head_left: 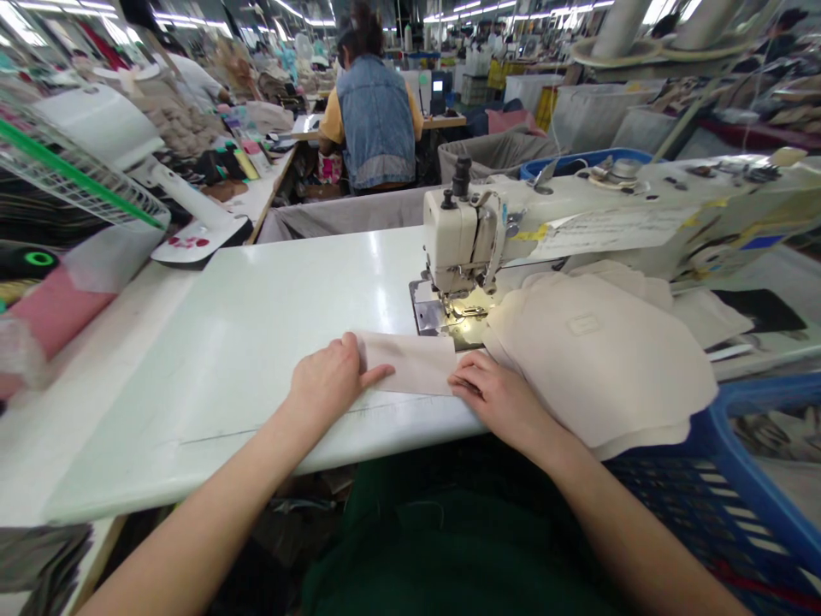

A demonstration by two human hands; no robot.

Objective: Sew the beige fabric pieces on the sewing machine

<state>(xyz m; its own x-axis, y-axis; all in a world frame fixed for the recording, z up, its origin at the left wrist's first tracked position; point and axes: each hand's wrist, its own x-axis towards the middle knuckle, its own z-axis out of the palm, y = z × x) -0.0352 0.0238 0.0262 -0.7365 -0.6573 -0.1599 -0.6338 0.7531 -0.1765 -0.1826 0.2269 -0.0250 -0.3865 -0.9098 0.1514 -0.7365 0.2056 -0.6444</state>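
Note:
Between my hands a beige rectangular fabric piece (414,364) lies on the pale sewing table (288,308), just in front of the needle plate (431,310). My left hand (330,372) grips its left end, fingers curled at the edge and thumb stretched over the top. At the right end, the fingertips of my right hand (491,389) pinch the fabric's corner. The sewing machine head (455,239) stands above and behind the piece, its lamp lighting the plate. Right of my right hand rests a stack of beige cut fabric panels (609,351).
A blue plastic basket (724,453) stands at the lower right, beside the table. At the left are a white lamp (109,128) and a wire rack with a green edge (77,171). A person in a denim vest (375,120) sits ahead, beyond a grey cloth bin (346,214).

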